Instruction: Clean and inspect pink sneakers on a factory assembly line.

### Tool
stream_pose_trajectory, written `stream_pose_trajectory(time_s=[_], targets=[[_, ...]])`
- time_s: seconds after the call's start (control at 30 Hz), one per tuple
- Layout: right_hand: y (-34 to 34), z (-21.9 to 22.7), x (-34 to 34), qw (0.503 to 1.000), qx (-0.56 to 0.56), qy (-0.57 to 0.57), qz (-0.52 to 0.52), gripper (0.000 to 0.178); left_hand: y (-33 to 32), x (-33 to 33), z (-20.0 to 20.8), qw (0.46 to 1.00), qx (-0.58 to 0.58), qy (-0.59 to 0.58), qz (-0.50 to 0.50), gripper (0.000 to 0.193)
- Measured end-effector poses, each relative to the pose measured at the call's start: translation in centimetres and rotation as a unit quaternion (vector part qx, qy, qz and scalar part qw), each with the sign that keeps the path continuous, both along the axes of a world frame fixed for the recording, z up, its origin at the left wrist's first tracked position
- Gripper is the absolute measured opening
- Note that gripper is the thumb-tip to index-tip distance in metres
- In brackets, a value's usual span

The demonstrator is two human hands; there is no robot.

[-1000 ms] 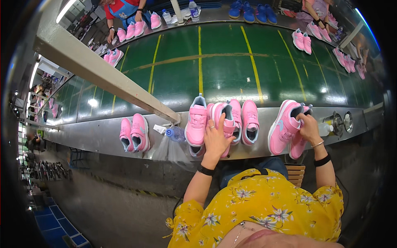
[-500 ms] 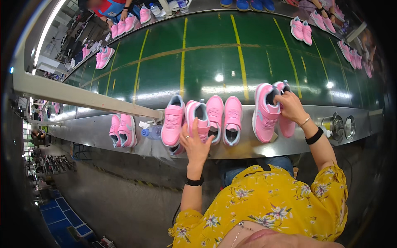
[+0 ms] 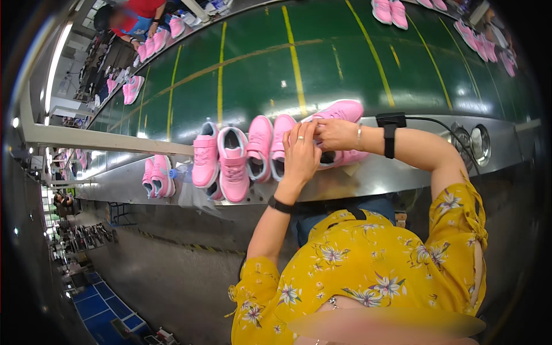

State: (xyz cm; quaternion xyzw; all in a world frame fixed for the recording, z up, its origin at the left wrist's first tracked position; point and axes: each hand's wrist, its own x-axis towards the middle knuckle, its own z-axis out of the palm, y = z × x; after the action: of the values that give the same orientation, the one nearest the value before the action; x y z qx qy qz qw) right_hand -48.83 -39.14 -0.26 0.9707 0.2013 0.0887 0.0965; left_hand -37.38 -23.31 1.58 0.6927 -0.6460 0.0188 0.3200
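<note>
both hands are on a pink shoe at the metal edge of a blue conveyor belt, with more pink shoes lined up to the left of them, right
Not quite: the conveyor belt is green with yellow lines, not blue, as the head view shows. The rest holds: the left hand and right hand are both on a pink shoe at the metal edge, and more pink shoes are lined up to their left.

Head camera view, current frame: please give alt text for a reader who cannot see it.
A person's left hand and right hand together grip a pink sneaker at the edge of a green conveyor belt. More pink sneakers line the metal ledge to the left.
</note>
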Motion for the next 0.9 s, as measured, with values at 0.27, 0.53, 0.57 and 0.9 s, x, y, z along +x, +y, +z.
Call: stream_pose_trajectory(time_s=[0.27, 0.53, 0.57, 0.9], targets=[[3.7, -2.9, -11.5, 0.839, 0.430, -0.205, -0.261, 0.027, -1.4, -1.8, -6.3, 0.977, 0.194, -0.088, 0.007, 0.057], [10.4, -11.5, -16.2, 0.770, 0.453, -0.164, -0.418, 0.048, -4.6, -1.4, -7.2, 0.963, 0.226, -0.136, -0.047, 0.025], [10.5, -11.8, -15.8, 0.764, 0.454, -0.172, -0.426, 0.048, -4.8, -1.1, -7.0, 0.958, 0.249, -0.134, -0.050, 0.024], [8.6, -13.1, -19.1, 0.747, 0.452, -0.157, -0.461, 0.043, -5.7, -3.7, -5.0, 0.972, 0.220, 0.012, 0.082, 0.022]])
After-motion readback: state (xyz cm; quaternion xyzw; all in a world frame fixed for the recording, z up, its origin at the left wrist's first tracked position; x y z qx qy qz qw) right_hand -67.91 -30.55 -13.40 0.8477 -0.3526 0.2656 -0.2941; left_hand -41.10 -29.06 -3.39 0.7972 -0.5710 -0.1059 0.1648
